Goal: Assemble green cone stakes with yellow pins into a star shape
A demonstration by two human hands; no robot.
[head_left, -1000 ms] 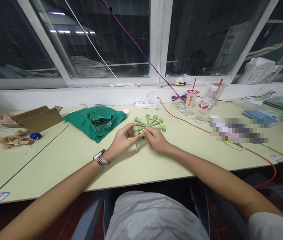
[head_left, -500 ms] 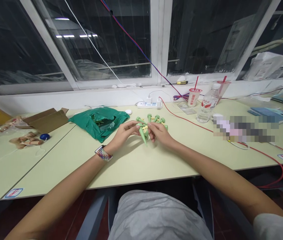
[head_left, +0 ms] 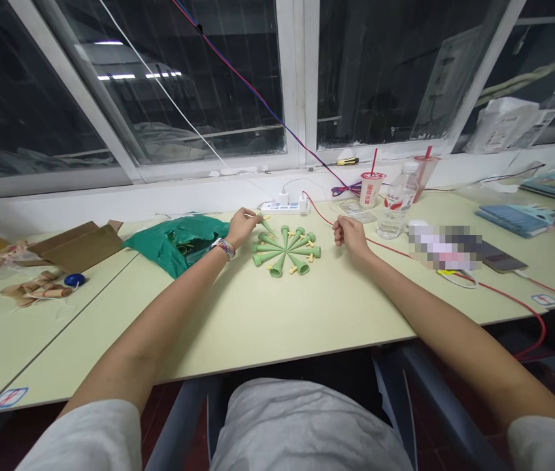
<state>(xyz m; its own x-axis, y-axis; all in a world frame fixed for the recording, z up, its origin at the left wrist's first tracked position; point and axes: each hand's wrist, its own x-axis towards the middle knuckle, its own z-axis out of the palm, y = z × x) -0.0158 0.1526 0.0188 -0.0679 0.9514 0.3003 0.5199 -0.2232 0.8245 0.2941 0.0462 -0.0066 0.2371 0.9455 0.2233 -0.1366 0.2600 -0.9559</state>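
Note:
A ring of green plastic watering spikes (head_left: 277,267) with small yellow valves lies on the table, their pointed tips meeting in the middle like a star. My left hand (head_left: 242,226) is at the ring's upper left, fingers closed on the head of one green watering spike (head_left: 268,227) whose tip points toward the centre. To the right of the ring, apart from it, my right hand (head_left: 352,237) is held with curled fingers, and nothing shows in them. Beside my left wrist is a torn green plastic bag (head_left: 159,244).
A power strip (head_left: 284,207) with plugs stands behind the ring. Back right are a paper cup (head_left: 370,190), a water bottle (head_left: 397,206) and a red cable (head_left: 389,246). A phone (head_left: 500,255) lies further right. On the left are a cardboard box (head_left: 78,245) and wooden toys (head_left: 36,288).
My hands have parted: the left went up and left to the ring's edge with a spike, the right moved off to the right. The spike ring is now uncovered.

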